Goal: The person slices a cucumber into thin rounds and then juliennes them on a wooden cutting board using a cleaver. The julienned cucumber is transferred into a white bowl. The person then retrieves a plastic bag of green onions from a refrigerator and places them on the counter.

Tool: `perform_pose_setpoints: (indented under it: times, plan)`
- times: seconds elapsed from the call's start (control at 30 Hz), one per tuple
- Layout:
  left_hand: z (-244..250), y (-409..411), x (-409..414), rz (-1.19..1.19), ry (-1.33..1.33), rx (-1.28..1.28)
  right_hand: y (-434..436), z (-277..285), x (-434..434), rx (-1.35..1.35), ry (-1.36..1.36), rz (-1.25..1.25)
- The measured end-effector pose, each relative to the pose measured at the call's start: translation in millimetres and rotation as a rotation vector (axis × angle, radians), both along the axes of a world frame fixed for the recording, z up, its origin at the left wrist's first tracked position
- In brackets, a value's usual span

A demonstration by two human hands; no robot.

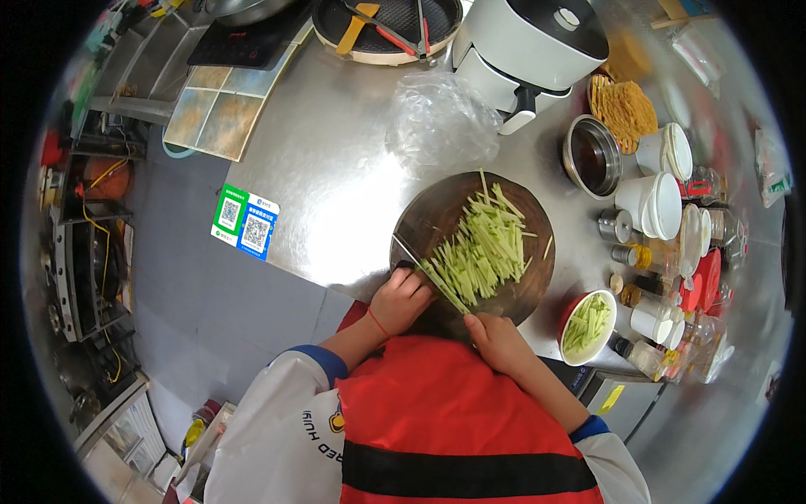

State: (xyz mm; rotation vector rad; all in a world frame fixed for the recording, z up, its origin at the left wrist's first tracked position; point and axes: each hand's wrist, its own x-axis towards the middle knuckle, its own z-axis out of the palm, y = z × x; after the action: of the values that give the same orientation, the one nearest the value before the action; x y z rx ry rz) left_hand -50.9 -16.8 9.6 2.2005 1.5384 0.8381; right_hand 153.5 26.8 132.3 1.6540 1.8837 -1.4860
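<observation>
A knife (434, 277) stands on edge at the near left of a round wooden cutting board (535, 252), seen almost along its spine. My right hand (497, 340) is closed at the knife's near end, its thumb against it; the handle is hidden. My left hand (401, 301) curls close to the blade's left side, over the board's edge. A small dark piece shows at its fingertips, and what lies under the fingers is hidden. To the right of the blade, a heap of pale green vegetable strips (485, 249) covers the board's middle. A few strips lie loose near the rim.
On the steel counter (308, 145), a clear plastic bag (441, 120) lies beyond the board, before a white air fryer (529, 50). A red-and-white bowl (587, 327) of green strips stands right, near jars and tubs (652, 205). A steel bowl (592, 157) holds dark liquid.
</observation>
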Motion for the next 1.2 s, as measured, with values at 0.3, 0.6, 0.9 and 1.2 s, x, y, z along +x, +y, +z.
perform_pose_setpoints:
  times: [0.3, 0.6, 0.9, 1.2]
  plan:
    - [-5.5, 1.3, -3.6, -0.046, -0.014, 0.051, -4.2, -45.5, -10.1, 0.074, 0.163, -0.142]
    - [-9.4, 2.6, -1.7, -0.058, 0.042, 0.149, -7.4, -8.6, -6.0, 0.126, 0.06, 0.03]
    - [-12.0, -0.7, -1.4, -0.036, -0.034, 0.089, -3.8, -31.3, -5.9, 0.105, 0.084, -0.06]
    - [-14.8, -0.3, -2.7, -0.074, 0.017, 0.148, -5.2, -42.2, -23.6, 0.185, 0.062, 0.001]
